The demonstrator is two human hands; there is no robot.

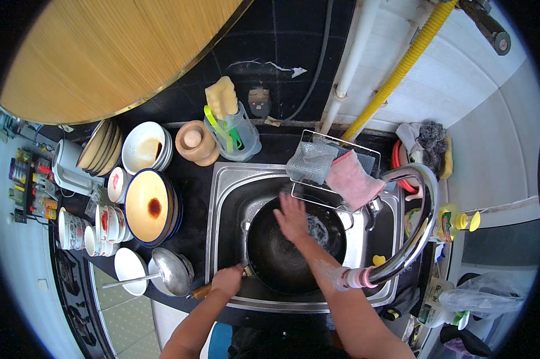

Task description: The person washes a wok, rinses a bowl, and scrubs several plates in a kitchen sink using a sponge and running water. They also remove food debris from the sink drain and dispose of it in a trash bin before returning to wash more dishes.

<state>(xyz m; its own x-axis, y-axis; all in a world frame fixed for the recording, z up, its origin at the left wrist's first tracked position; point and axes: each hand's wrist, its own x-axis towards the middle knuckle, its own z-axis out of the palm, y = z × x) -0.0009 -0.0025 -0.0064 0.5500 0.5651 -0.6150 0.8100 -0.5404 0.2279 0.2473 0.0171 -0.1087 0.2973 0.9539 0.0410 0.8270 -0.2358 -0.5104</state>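
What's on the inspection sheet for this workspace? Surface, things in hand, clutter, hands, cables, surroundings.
Surface: black countertop with an inset stainless steel sink.
Things in hand: round black pan in the sink, whitish patch inside, probably suds; brown wooden handle crosses the sink's near-left edge.
Clutter: stacked blue-rimmed plates, brown spot on top; long-handled metal ladle; pink cloth on a metal wire rack.
Hands: left hand closed around the handle; right hand open over the pan, blurred, contact unclear.
Cables: dark cable down the black tiled wall.
Surroundings: arched chrome faucet at right; yellow corrugated hose behind.
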